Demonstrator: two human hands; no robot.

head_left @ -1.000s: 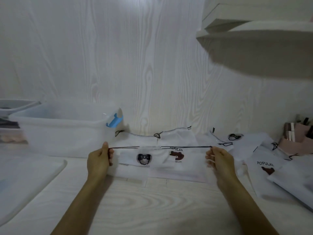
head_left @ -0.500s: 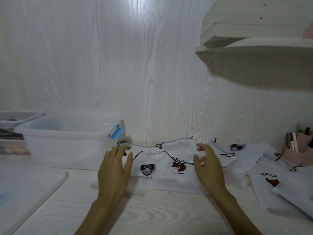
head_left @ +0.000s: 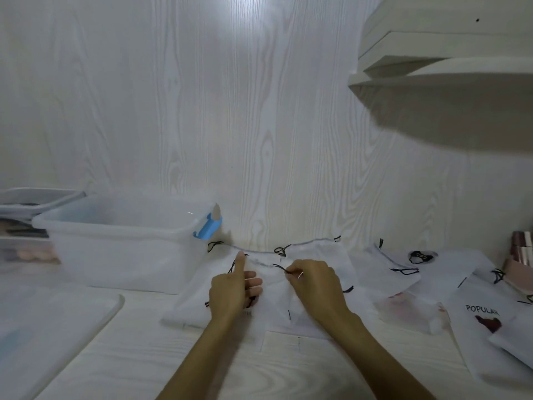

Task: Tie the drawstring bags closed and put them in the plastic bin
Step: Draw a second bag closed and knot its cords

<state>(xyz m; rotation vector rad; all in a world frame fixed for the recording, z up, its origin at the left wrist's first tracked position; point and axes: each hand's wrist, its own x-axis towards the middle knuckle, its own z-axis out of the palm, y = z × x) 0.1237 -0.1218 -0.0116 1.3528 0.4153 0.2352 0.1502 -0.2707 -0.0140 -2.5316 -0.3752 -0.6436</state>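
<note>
- My right hand pinches a black drawstring at the mouth of the white drawstring bag lying on the bench.
- My left hand has its fingers curled into the bag's cloth, thumb up; I cannot see whether it holds cord.
- The bag's print is hidden under my hands.
- The plastic bin stands just left; its frosted walls hide the contents.
- More bags lie to the right, the farthest cut off by the frame edge.
</note>
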